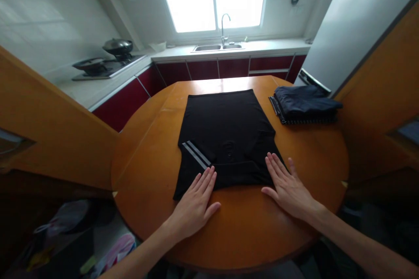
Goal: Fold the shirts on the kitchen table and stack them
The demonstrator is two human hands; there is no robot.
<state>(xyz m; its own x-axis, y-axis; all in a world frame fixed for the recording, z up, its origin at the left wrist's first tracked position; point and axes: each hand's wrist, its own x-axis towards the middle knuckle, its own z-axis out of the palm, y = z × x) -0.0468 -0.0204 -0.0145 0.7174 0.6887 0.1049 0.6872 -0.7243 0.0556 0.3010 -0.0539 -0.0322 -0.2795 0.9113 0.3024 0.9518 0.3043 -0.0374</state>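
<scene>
A black garment (225,126) lies spread on the round wooden table (147,170), partly folded at its near end. Two pale stripes run slantwise across its near left part, and a small raised mark shows near the middle. My left hand (196,202) rests flat on its near left edge, just below the stripes, fingers stretched out and thumb apart. On the near right corner lies my right hand (286,185), palm down with the fingers extended over the cloth. Neither hand grips the fabric.
A stack of folded dark clothes (306,102) sits at the table's back right. Beyond stand a counter with a sink (209,47) and a stove with a lidded pan (118,46). Wooden doors (49,117) flank the left and right; a fridge (356,22) rises at right.
</scene>
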